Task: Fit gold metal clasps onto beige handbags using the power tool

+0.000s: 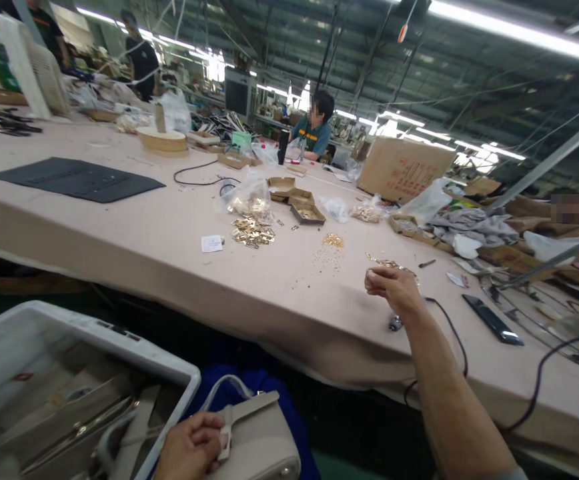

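Note:
My left hand (194, 441) is closed at the left side of a beige handbag (257, 437), with thumb and fingers pinching a pale tab there. The bag lies low in front of me on blue fabric (282, 390), its thin handle standing up. Over the table's near edge, my right hand (393, 285) is raised with its fingertips pressed together; whatever they hold is too small to make out. Just behind it lie gold metal pieces (387, 263). A small screwdriver-like metal tip (395, 323) with a dark cord sits under my right wrist.
A white crate (119, 340) of beige bags stands at lower left. On the table (269, 287) are gold hardware (253, 232), tiny gold parts (333, 240), small boxes (307, 212), a black sheet (77, 179) and a phone (492, 320). A co-worker (314, 127) sits across.

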A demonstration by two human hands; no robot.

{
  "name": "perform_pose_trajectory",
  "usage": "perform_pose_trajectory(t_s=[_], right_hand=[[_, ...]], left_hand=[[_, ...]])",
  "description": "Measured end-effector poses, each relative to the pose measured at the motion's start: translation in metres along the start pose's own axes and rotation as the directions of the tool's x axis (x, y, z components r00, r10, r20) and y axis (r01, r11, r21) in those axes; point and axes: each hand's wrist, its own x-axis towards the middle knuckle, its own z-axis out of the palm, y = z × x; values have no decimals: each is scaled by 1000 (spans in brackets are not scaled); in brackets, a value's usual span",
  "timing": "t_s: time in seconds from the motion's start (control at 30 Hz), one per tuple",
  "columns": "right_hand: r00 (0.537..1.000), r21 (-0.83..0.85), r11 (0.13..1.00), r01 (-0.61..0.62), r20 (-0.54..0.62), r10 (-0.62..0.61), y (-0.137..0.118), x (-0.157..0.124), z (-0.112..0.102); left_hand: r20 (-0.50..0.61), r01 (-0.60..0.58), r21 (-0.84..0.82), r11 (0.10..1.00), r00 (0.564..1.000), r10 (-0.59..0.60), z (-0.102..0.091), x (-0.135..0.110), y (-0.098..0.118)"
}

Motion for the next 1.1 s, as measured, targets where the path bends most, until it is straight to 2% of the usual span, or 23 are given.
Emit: perform_pose_trajectory(t_s=[0.13, 0.2, 0.33, 0.43, 0.5, 0.63, 0.77, 0.87, 0.97, 1.1], right_hand=[[975, 110, 993, 47, 210, -70, 5, -67, 65], [954, 160, 987, 31, 289, -77, 16, -103, 103], [903, 150, 981, -120, 428, 45, 51, -169, 170], [856, 82, 968, -237, 490, 168, 80, -207, 203], [835, 0, 966, -258, 503, 223, 97, -225, 214], [812, -191, 968, -164, 531, 243, 116, -245, 221], [733, -157, 979, -131, 650, 202, 117, -251, 224], [688, -103, 969, -225, 687, 233, 113, -253, 228], [700, -53, 932, -359, 645, 306, 113, -254, 231], [744, -54, 944, -327, 601, 292, 117, -256, 233]], left_hand=[[35, 38, -11, 999, 999, -38, 3, -5, 11], [7, 28, -35, 999, 1000, -27, 6, -12, 16], [-41, 23, -58, 998, 999, -26, 5, -17, 15], [-34, 30, -69, 997, 999, -33, 2, -15, 11], [-27, 39, -95, 995, 999, -41, 1, -15, 9], [-14, 46, -132, 990, 999, -48, 1, -16, 10], [25, 32, -141, 990, 999, -28, 2, -19, 10], [31, 24, -135, 990, 999, -20, 1, -22, 10], [19, 26, -135, 991, 1000, -24, 0, -23, 10], [22, 38, -144, 989, 999, -35, -1, -24, 10]])
